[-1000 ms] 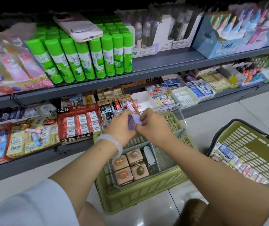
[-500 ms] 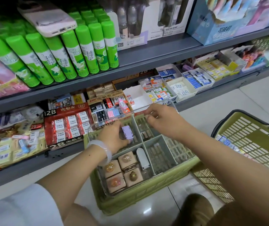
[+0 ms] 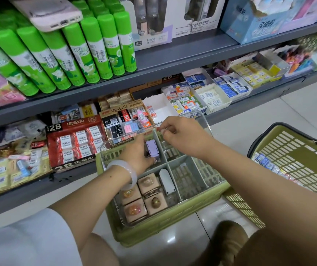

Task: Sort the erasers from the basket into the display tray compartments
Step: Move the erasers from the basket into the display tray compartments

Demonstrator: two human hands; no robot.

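Note:
A clear display tray (image 3: 187,181) with grey dividers sits on an upturned green crate (image 3: 173,221). My left hand (image 3: 134,157) grips a purple eraser (image 3: 151,150) and holds it upright inside the far-left compartment. My right hand (image 3: 182,135) hovers over the tray's far rim with its fingers curled; whether it pinches anything is unclear. Several beige boxed erasers (image 3: 148,183) and a white eraser (image 3: 167,181) fill the near-left compartment. The green basket (image 3: 297,156) at the right holds several small erasers (image 3: 265,162).
The store shelf behind the tray carries a red 2B eraser box (image 3: 77,143), other eraser boxes (image 3: 184,100) and green glue sticks (image 3: 88,50). A phone (image 3: 52,12) lies on the glue sticks. My shoe (image 3: 228,242) is below the crate.
My hands were together on the purple eraser and have parted. The left lowered it into the far-left compartment; the right moved to the tray's far rim.

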